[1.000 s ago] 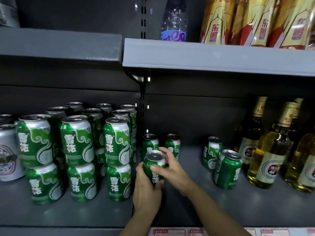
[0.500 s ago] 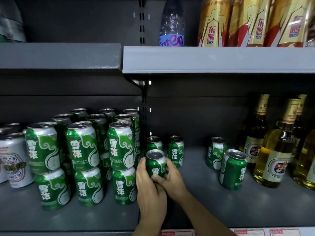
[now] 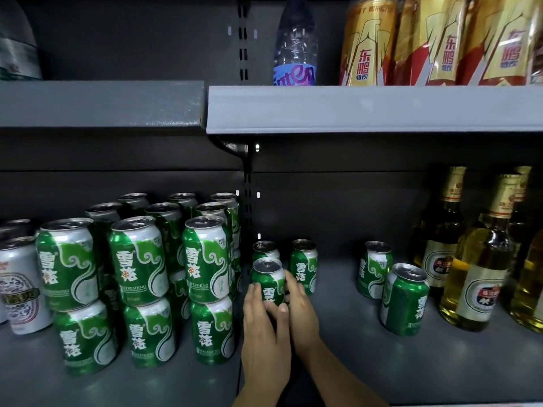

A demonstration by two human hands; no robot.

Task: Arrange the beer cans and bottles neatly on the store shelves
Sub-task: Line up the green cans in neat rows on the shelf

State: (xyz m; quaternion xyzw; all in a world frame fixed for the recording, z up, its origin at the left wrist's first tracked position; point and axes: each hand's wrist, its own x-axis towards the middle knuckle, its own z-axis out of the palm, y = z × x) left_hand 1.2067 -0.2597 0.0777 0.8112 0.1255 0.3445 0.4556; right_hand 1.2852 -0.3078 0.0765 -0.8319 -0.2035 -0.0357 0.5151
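Both hands wrap one green beer can (image 3: 268, 282) standing on the grey lower shelf (image 3: 338, 356). My left hand (image 3: 264, 333) covers its lower front, my right hand (image 3: 301, 306) presses its right side. Right behind it stand two more green cans (image 3: 304, 264). A two-high stack of green cans (image 3: 205, 259) fills the shelf to the left. Two loose green cans (image 3: 404, 298) sit to the right, next to the glass beer bottles (image 3: 479, 277).
Silver cans (image 3: 20, 284) stand at the far left. The upper shelf edge (image 3: 373, 108) hangs overhead, carrying a water bottle (image 3: 295, 45) and gold drink bottles (image 3: 368, 42). Open shelf floor lies between the held can and the two loose cans.
Both hands have pushed the held can a little farther back on the shelf, toward the two cans behind it. The camera view has tilted down slightly.
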